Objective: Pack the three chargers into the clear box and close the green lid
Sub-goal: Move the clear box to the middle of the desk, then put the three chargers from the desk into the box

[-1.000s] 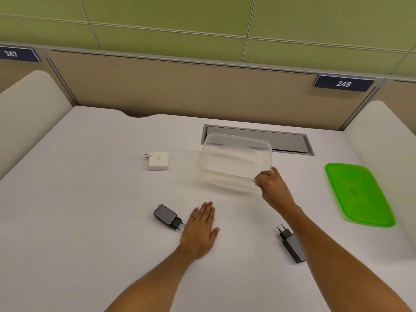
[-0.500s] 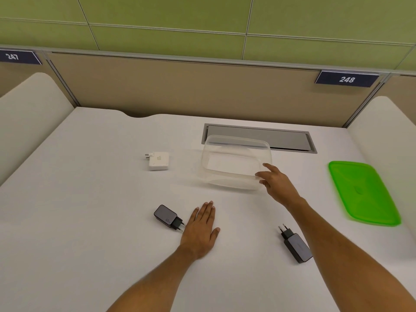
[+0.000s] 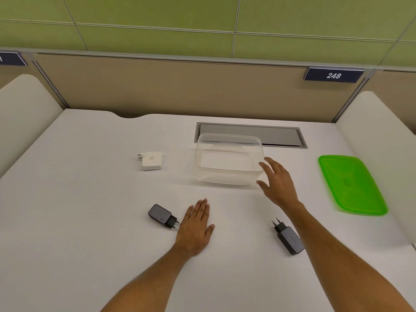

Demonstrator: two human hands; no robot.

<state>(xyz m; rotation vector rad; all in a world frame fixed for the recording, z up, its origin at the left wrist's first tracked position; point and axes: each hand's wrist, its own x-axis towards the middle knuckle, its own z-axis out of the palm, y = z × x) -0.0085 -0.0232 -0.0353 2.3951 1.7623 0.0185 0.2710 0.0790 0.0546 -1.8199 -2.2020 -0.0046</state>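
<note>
nothing packed yet: clear box (image 3: 228, 162) empty mid-desk, 3 chargers (white charger (image 3: 152, 160), left black charger (image 3: 162, 216), right black charger (image 3: 288, 238)) loose, green lid (image 3: 352, 184) off at right, left hand (image 3: 194, 227) flat w/ nothing in grip, right hand (image 3: 278, 184) fingers spread beside box.

The right hand (image 3: 278, 184) has let go of the clear box (image 3: 228, 162).
</note>
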